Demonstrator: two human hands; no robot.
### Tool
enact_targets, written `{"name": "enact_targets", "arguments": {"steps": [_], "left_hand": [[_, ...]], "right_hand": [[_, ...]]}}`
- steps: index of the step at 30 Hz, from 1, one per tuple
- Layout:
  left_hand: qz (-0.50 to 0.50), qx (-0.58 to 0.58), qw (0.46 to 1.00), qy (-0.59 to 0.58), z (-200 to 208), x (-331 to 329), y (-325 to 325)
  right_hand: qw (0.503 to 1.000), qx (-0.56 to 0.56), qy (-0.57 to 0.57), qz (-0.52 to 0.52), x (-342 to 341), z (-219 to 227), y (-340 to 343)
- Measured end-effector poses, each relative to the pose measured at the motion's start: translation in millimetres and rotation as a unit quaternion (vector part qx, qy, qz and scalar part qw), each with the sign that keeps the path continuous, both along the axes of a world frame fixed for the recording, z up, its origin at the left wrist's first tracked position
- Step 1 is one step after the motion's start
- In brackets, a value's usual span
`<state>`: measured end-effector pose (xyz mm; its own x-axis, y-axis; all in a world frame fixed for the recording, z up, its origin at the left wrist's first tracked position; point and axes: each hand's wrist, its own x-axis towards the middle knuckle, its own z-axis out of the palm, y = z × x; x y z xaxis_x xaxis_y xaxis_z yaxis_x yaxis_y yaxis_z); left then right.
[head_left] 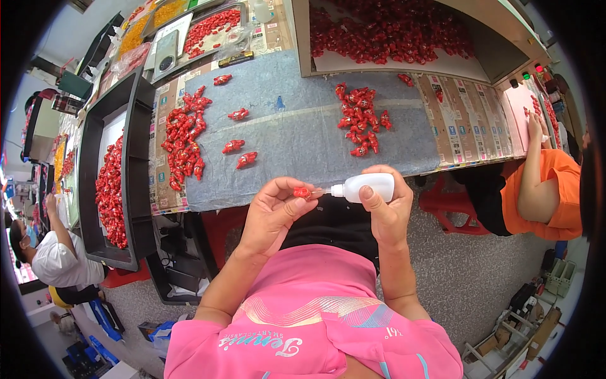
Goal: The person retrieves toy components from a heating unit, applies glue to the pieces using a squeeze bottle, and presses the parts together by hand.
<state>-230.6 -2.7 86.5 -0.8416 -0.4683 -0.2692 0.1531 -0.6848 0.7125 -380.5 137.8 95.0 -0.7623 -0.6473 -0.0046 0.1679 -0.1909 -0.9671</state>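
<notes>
Your pink shirt [315,284] lay nearest the camera. Beyond it spread the grey-blue cloth [290,139] on the table, with an open box [499,57] at its far side and a black tray [142,126] to its left, both holding masses of small red pieces [404,31]. Left heap [185,136] sat partly off the cloth; right heap [358,117] sat on it. Your hands were apart: the right hand [390,215] wrapped round a white squeeze bottle [369,187], the left hand [268,218] pinching one held piece [302,193] just off the table's near edge. Its thin nozzle [322,191] pointed at that piece; contact could not be told.

Risk, as judged: squeezing too hard could flood the piece or wet your left fingertips, so close to the nozzle; a slack pinch could drop the piece.

Counts: hands, two; bottle, one; heaps, two; loose pieces [238,114] strung out right of the left heap, four; held piece, one; massed pieces, too dense to count.
</notes>
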Motion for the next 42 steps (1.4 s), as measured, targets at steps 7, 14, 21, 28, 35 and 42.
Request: {"name": "enact_targets", "arguments": {"steps": [7,14,21,28,35,42], "left_hand": [[-0.016,-0.005,1.000,-0.008,0,1,0],[-0.021,0.004,1.000,-0.020,1,1,0],[-0.029,0.011,0.999,-0.016,0,2,0],[-0.029,0.006,0.999,-0.023,0,3,0],[-0.009,-0.022,0.999,-0.031,1,4,0],[0.051,-0.068,0.996,-0.020,-1,11,-8]], "right_hand": [[1.000,0.011,0.002,0.005,0,0,0],[1.000,0.014,-0.001,0.006,-1,-1,-1],[1.000,0.014,0.004,0.000,-1,-1,1],[1.000,0.014,0.005,0.000,0,-1,1],[1.000,0.006,0.009,-0.003,-1,-3,1],[1.000,-0.011,0.003,-0.007,-1,-7,-15]]}}
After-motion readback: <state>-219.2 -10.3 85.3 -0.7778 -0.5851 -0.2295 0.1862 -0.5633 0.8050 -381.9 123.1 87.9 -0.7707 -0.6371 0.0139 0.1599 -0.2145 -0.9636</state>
